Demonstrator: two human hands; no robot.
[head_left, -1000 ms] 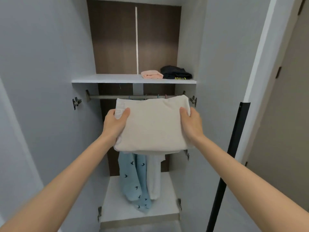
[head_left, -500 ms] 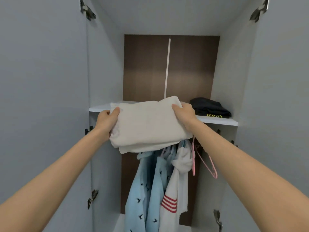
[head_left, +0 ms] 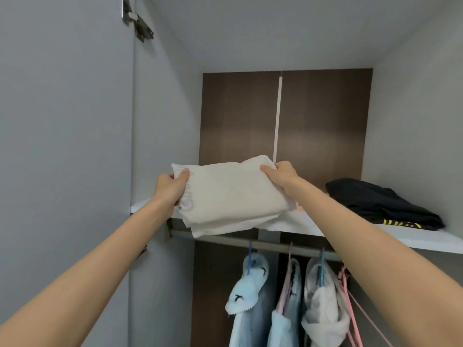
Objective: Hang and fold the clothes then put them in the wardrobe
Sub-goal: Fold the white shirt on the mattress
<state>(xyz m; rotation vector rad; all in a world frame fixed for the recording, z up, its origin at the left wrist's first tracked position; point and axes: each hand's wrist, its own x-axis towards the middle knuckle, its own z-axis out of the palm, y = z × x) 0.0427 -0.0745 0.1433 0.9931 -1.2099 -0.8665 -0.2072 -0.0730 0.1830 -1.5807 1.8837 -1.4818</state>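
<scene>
The left hand grips the left edge of the one folded cream garment, and the right hand grips its far right corner. It is higher than half a second ago, now reaching over the front edge of the shelf. One black garment lies on the shelf's right end. Below the shelf, one rail carries three hung garments and one bare pink hanger.

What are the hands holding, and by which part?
A folded white garment, held at its two ends: the left hand grips its left edge, the right hand its far right corner, at the front of the shelf.
</scene>
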